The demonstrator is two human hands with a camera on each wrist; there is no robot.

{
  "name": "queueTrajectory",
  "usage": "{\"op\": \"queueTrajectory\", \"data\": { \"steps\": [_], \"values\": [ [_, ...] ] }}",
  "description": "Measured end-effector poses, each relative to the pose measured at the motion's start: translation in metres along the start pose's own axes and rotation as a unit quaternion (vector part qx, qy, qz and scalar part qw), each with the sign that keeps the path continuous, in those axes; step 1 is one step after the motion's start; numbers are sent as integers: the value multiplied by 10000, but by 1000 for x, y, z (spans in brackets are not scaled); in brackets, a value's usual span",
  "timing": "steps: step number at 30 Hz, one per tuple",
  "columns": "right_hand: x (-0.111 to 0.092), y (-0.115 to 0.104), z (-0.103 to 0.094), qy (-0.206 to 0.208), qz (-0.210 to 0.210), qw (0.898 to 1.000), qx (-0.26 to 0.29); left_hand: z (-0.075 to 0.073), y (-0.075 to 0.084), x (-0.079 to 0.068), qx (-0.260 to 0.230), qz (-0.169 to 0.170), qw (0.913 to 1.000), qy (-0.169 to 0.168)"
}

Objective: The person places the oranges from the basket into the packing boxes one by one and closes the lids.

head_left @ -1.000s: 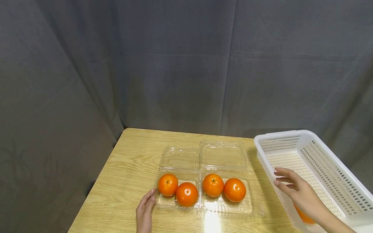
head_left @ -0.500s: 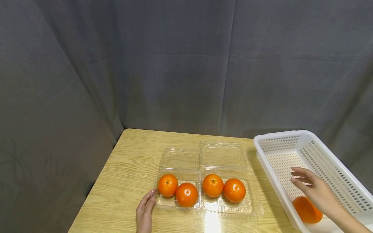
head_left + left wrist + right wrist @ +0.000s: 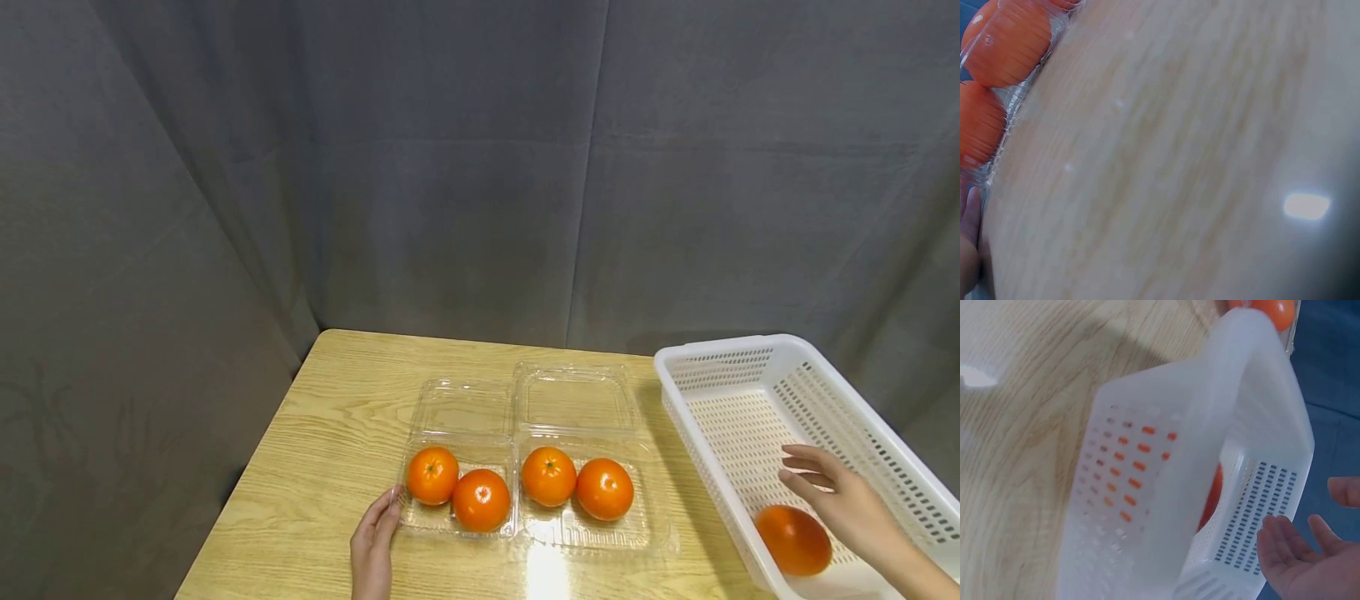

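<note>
In the head view my left hand (image 3: 371, 546) pinches the near left corner of a clear plastic clamshell container (image 3: 468, 408), whose lid is folded back. Two oranges (image 3: 481, 500) lie in its base. Beside it another hinged clear container (image 3: 577, 400) also stands open, with two oranges (image 3: 604, 489) inside. My right hand (image 3: 851, 504) hovers over a white perforated basket (image 3: 693, 450), fingers apart and loosely bent, holding nothing. A single orange (image 3: 793, 542) lies on the basket floor near the fingertips. Only part of the left hand (image 3: 967, 244) shows in the left wrist view.
A wood-grain table (image 3: 337, 400) carries the containers and the basket. Behind and left of it hangs a dark grey curtain (image 3: 450, 208). The basket's raised wall (image 3: 1147, 487) stands between the containers and the right hand.
My right hand has moved from the basket's left rim to the right, inside over the basket, and the orange below has come into view. The left hand and containers have stayed put.
</note>
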State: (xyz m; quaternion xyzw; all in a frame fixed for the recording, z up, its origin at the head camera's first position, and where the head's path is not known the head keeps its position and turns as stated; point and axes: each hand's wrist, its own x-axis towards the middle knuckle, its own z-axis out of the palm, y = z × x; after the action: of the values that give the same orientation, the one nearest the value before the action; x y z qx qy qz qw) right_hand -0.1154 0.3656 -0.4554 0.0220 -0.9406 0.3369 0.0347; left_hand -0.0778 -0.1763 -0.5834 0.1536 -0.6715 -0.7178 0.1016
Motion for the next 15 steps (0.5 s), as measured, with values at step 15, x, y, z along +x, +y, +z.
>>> {"op": "queueTrajectory", "data": {
  "steps": [15],
  "values": [
    [-1, 29, -12, -1067, 804, 9900, -455, 0, -1, 0, 90, 28, 9999, 51]
  ]
}}
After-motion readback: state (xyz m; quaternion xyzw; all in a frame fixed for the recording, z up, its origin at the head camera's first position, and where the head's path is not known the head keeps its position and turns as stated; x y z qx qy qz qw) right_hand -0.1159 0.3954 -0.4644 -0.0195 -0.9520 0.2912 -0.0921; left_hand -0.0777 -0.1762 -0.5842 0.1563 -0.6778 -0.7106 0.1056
